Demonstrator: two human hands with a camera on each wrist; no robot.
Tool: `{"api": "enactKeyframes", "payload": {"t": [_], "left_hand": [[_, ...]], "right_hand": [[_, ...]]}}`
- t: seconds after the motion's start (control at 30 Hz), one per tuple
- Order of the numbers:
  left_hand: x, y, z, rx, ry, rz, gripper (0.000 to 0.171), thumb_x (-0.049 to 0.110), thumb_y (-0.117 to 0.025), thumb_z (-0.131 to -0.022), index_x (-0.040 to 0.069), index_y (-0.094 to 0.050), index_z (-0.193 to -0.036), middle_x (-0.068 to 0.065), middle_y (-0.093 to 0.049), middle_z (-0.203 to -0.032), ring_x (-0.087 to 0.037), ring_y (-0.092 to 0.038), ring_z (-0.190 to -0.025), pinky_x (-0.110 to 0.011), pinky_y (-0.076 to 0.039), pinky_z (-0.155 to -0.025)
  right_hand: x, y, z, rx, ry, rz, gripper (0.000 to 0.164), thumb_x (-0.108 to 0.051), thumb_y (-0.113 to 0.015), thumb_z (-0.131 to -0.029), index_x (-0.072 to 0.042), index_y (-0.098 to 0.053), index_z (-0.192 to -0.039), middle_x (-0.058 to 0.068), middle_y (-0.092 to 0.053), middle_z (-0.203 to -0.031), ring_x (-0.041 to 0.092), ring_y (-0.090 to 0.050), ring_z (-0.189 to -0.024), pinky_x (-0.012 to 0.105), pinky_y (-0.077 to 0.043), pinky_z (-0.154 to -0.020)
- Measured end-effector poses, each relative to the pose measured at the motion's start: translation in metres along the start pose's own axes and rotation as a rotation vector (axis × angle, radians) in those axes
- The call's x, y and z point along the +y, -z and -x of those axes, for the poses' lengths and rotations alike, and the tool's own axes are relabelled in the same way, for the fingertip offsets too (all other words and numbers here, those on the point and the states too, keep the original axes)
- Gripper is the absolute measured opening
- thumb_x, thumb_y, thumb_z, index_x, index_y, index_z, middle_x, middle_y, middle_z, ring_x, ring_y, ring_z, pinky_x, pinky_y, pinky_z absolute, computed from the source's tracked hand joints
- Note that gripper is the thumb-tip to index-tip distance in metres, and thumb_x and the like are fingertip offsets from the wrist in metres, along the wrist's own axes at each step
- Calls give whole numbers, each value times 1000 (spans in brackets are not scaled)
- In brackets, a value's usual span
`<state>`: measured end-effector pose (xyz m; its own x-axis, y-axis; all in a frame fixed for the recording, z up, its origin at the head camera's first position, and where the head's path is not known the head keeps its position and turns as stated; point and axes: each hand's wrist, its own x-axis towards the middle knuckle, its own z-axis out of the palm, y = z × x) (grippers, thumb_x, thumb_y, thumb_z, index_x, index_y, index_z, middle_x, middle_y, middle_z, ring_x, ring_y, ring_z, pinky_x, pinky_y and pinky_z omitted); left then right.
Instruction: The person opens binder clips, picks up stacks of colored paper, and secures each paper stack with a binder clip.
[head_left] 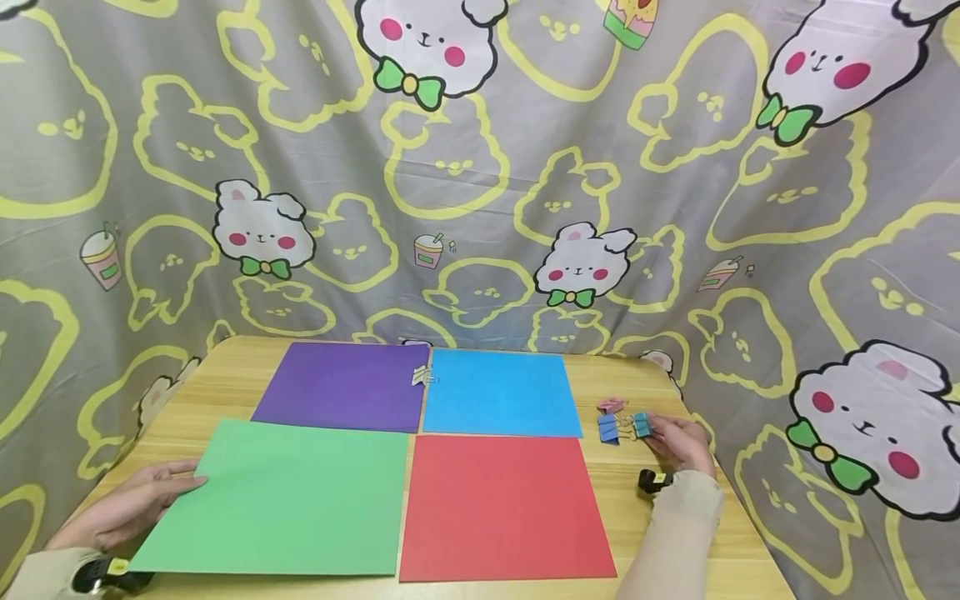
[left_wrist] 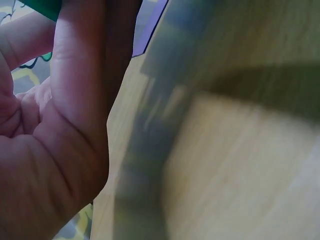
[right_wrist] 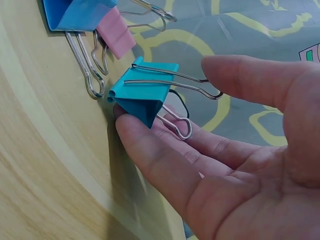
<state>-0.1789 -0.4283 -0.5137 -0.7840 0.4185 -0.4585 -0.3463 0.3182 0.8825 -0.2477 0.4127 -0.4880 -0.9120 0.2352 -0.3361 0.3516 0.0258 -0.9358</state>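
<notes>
Right hand (head_left: 681,443) pinches teal metal binder clip (head_left: 641,424), well right of green rectangular sheet (head_left: 285,500); left hand (head_left: 138,502) grips sheet's left edge.

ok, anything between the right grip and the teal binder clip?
Nothing visible: the right grip has its fingers on the teal binder clip. The blue binder clip and pink binder clip lie beyond it.
</notes>
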Motion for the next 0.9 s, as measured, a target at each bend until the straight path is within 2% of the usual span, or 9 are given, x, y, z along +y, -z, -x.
{"api": "enactKeyframes", "payload": {"t": [0.07,0.13,0.17,0.27,0.37,0.53,0.7,0.77,0.9], "left_hand": [[2,0,-1,48,21,-47,85,32,-33,-114,-25,20,-148,-47,-32,-152,-45,-44,-143,-51,-51,-109],[5,-1,-2,81,33,-73,84,32,-34,-114,-25,17,-149,-49,7,-159,-62,-13,-148,-65,-39,-116],[6,-1,-3,81,33,-59,84,30,-34,-114,-24,20,-149,-47,16,-158,-65,4,-147,-71,-27,-119],[8,-2,-4,102,44,-19,85,28,-35,-114,-19,24,-150,-43,28,-157,-63,24,-143,-76,-1,-120],[10,-2,-3,126,45,10,85,26,-38,-113,-19,24,-151,-40,33,-157,-61,28,-143,-74,9,-118],[11,-4,-2,160,50,-12,81,27,-40,-112,-24,8,-152,-40,29,-159,-62,23,-145,-73,2,-121],[13,-4,-2,203,53,-22,72,30,-42,-112,-22,-13,-154,-40,22,-162,-62,15,-148,-65,-24,-123],[14,-4,0,225,53,-29,67,31,-42,-112,-21,-26,-152,-40,18,-163,-62,10,-148,-41,-44,-113],[17,-1,2,225,47,-6,62,31,-42,-112,-17,-33,-152,-38,19,-163,-60,11,-149,-21,-46,-100]], "right_hand": [[-2,0,0,-8,7,2,68,-20,-58,-106,17,-27,-154,-5,-66,-99,-1,-67,-88,19,-61,-88],[-4,-1,1,-18,14,-2,70,-20,-59,-106,17,-25,-155,-5,-66,-101,-2,-67,-88,19,-60,-91],[-5,-2,1,-20,17,-5,71,-21,-59,-106,17,-24,-155,-5,-66,-101,-2,-67,-88,20,-60,-92],[-8,-2,2,-33,32,-22,74,-21,-60,-106,18,-21,-156,-6,-66,-101,-3,-68,-89,21,-60,-94],[-8,-2,3,-41,30,-31,75,-21,-59,-106,18,-19,-156,-5,-66,-100,-2,-68,-89,21,-60,-94],[-7,-1,6,-38,20,-15,75,-23,-57,-107,18,-17,-156,-3,-65,-102,-2,-67,-88,20,-60,-91],[-5,1,6,-22,23,4,75,-24,-58,-106,19,-20,-155,-2,-66,-102,-2,-68,-87,19,-60,-90],[-4,1,6,-26,24,6,76,-25,-58,-106,19,-20,-155,-1,-66,-102,-1,-68,-88,21,-60,-92],[-3,1,7,-30,32,14,76,-26,-58,-106,20,-22,-154,-4,-68,-99,-2,-69,-87,22,-61,-91]]}}
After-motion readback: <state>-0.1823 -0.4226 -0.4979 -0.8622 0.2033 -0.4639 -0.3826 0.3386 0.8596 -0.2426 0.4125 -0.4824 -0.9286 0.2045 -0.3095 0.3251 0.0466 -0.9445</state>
